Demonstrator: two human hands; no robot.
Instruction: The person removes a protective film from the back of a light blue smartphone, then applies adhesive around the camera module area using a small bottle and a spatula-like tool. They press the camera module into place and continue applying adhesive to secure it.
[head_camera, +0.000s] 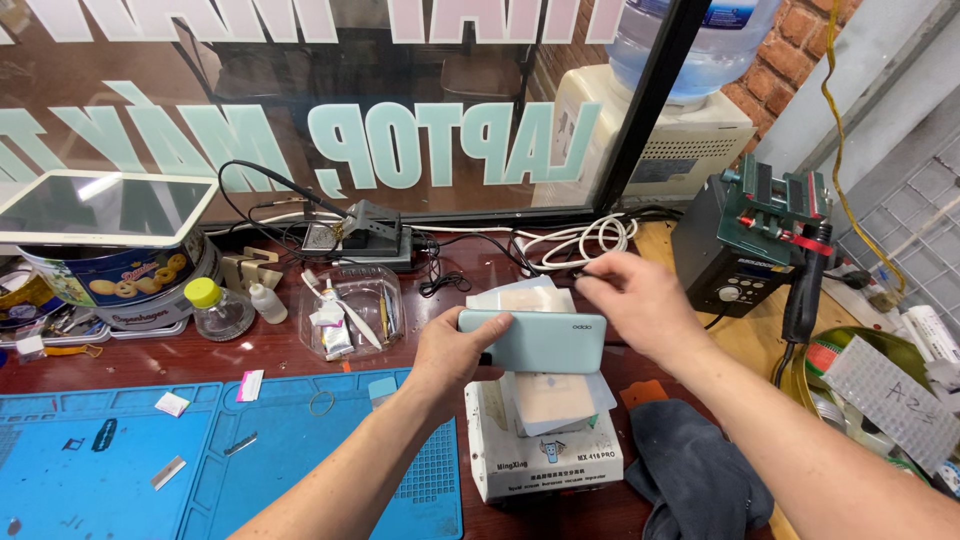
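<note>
Workbench of dark red wood (290, 350), cluttered: blue silicone repair mat (290, 450) at front left with small metal scraps; round biscuit tin (120, 280) carrying a white-framed tablet (105, 205); small clear bottle with yellow cap (215, 308); clear plastic tub of tools (350, 310); soldering iron stand (365, 235) with black cables; coiled white cable (590, 240); black hot-air station (735, 255) topped by a green clamp; dark grey cloth (690, 470). White box-shaped heating plate machine (545, 440) sits directly beneath the hands, papers stacked on it. Pale mint-green smartphone (540, 340), held level above that machine, back facing up. Left hand (450, 355) closed around the phone's left end. Right hand (640, 300) hovers at the phone's upper right corner, fingertips pinched together; whether they hold anything cannot be told.
</note>
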